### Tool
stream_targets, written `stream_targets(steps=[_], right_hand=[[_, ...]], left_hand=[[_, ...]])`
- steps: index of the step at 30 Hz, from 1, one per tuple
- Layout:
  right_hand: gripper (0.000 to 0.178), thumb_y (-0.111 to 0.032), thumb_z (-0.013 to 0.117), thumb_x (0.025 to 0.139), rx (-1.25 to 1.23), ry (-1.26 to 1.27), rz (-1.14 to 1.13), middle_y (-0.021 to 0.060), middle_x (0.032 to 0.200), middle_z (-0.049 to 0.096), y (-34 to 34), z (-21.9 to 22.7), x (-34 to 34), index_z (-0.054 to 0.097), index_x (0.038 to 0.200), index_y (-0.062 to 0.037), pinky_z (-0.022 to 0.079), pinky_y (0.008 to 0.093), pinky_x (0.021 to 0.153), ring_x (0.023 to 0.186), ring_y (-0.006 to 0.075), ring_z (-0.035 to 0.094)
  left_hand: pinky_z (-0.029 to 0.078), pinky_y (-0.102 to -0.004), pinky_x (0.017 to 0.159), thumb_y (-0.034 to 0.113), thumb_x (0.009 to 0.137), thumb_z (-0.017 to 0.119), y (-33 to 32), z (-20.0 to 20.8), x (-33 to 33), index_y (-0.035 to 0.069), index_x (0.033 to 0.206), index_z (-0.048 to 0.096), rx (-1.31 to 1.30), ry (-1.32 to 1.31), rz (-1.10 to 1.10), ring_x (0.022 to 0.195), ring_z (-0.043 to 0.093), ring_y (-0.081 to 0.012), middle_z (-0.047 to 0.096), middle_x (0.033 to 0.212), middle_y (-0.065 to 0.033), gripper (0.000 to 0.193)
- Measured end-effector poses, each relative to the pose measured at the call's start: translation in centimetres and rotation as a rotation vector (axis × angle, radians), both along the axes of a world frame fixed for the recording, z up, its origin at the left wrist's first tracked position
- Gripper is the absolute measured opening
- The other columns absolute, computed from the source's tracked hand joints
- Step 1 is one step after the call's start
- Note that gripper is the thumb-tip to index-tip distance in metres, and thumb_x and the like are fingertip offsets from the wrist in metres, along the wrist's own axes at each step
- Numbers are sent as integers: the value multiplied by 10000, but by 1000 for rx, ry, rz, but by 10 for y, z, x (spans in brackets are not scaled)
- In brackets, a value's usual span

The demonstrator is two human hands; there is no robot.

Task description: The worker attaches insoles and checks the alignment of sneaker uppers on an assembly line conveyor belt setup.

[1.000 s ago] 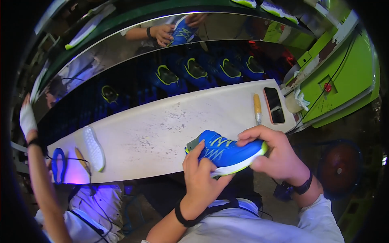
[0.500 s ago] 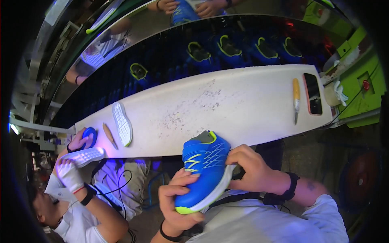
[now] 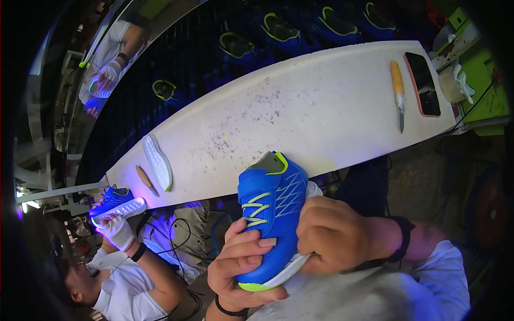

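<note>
A blue sneaker (image 3: 276, 206) with pale yellow laces and a lime collar is held over the near edge of the table, toe toward me. My left hand (image 3: 238, 262) wraps its toe end from the left, fingers across the upper and thumb underneath. Along the sneaker's right side runs a white sole (image 3: 287, 270) with a lime toe tip. Against this side my right hand (image 3: 334, 235) is closed, its curled fingers gripping the sole's edge; the fingertips are partly hidden. Near the heel, a bit of the sole shows past the upper.
The white table (image 3: 321, 117) bears a wooden-handled knife (image 3: 398, 85), a phone (image 3: 423, 88), a loose white sole (image 3: 158, 160) and a wooden-handled tool (image 3: 144, 179). Blue shoes (image 3: 281, 27) stand beyond it. At left, a co-worker's gloved hand (image 3: 119, 232) holds a sole to another shoe (image 3: 113, 198).
My right hand's fingers have curled in tighter against the sole's side. The sneaker stays in my left hand. The co-worker has brought a blue shoe against the sole. My view has shifted.
</note>
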State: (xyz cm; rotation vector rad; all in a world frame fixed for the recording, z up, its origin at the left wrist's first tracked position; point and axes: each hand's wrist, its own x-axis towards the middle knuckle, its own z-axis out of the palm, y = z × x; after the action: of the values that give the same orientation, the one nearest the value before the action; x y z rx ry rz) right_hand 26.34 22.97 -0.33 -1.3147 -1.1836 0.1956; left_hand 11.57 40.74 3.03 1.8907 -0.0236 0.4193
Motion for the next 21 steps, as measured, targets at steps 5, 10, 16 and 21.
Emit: stream_targets(steps=[5, 10, 16, 21], right_hand=[[437, -222, 930, 632, -23, 78, -21, 71, 830, 559, 13, -3, 9, 564, 814, -69, 467, 346, 594, 733, 253, 576], [485, -262, 916, 584, -197, 97, -84, 79, 852, 526, 19, -13, 9, 546, 832, -72, 469, 383, 664, 791, 286, 562], [454, -253, 904, 606, -186, 54, -228, 81, 880, 548, 19, -45, 1, 582, 871, -73, 487, 387, 676, 800, 288, 578], [378, -140, 856, 633, -26, 195, -125, 92, 888, 544, 22, -34, -6, 580, 879, -64, 495, 388, 711, 825, 288, 585]], left_hand=[[390, -555, 1091, 270, 683, 940, 12, 5, 4, 72, 1012, 500, 78, -15, 20, 1139, 656, -330, 732, 1053, -201, 584], [494, -512, 1004, 261, 736, 860, 25, 34, 15, 19, 973, 569, 208, 96, 24, 1032, 693, -328, 725, 1030, -226, 447], [581, -396, 851, 276, 655, 900, 14, 72, 48, -13, 1035, 646, 878, 411, -148, 979, 696, -347, 698, 1115, -210, 541], [559, -417, 881, 344, 594, 936, 9, 78, 53, -38, 1055, 638, 951, 461, -153, 1031, 697, -369, 700, 1130, -232, 669]])
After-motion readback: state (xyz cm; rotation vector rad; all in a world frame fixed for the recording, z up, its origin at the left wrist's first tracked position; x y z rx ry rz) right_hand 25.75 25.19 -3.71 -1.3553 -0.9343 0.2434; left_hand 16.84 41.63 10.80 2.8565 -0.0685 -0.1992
